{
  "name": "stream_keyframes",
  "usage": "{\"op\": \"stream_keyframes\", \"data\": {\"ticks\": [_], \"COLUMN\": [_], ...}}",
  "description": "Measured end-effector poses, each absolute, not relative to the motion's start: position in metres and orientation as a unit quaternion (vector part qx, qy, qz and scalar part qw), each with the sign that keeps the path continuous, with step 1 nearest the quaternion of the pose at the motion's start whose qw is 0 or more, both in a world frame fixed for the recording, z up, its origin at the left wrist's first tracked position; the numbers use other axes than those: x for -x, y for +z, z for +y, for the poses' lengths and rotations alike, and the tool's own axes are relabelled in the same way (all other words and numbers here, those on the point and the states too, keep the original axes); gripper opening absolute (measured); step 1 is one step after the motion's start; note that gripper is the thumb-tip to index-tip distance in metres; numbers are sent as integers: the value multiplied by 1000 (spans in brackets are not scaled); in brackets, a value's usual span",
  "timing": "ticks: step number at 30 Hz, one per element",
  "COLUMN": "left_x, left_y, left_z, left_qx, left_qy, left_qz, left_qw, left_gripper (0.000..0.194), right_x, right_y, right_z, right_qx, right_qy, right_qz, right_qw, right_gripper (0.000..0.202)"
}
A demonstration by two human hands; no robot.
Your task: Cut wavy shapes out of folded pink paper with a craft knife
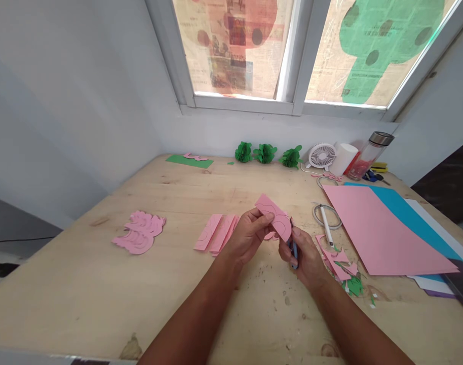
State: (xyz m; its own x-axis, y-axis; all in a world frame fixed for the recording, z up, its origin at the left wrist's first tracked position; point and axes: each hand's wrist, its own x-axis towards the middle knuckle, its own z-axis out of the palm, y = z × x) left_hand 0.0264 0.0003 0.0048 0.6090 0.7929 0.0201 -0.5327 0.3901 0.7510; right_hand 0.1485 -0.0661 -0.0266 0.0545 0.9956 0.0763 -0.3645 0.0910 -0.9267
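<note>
My left hand pinches a folded strip of pink paper with curved outlines drawn on it. In my right hand is a pair of scissors, with the blades against the right edge of that paper. That edge is rounded. Just left of my left hand lie several pink strips with drawn curves. Farther left sits a pile of cut pink scalloped shapes. A small pink scrap shows on the table below the held paper.
Pink and green offcuts and a white pen lie right of my hands. Large pink sheets cover blue and white ones. Green paper ornaments, a small fan and a glass bottle line the back.
</note>
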Motion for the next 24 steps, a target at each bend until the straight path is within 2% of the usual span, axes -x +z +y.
{"op": "stream_keyframes", "data": {"ticks": [24], "left_x": [-25], "left_y": [-2], "left_z": [4], "left_qx": [-375], "left_qy": [396], "left_qz": [188], "left_qw": [817], "left_gripper": [18], "right_x": [-150], "right_y": [-27], "right_z": [-65], "right_qx": [363], "right_qy": [575], "right_qz": [-398], "right_qw": [615], "right_gripper": [36]}}
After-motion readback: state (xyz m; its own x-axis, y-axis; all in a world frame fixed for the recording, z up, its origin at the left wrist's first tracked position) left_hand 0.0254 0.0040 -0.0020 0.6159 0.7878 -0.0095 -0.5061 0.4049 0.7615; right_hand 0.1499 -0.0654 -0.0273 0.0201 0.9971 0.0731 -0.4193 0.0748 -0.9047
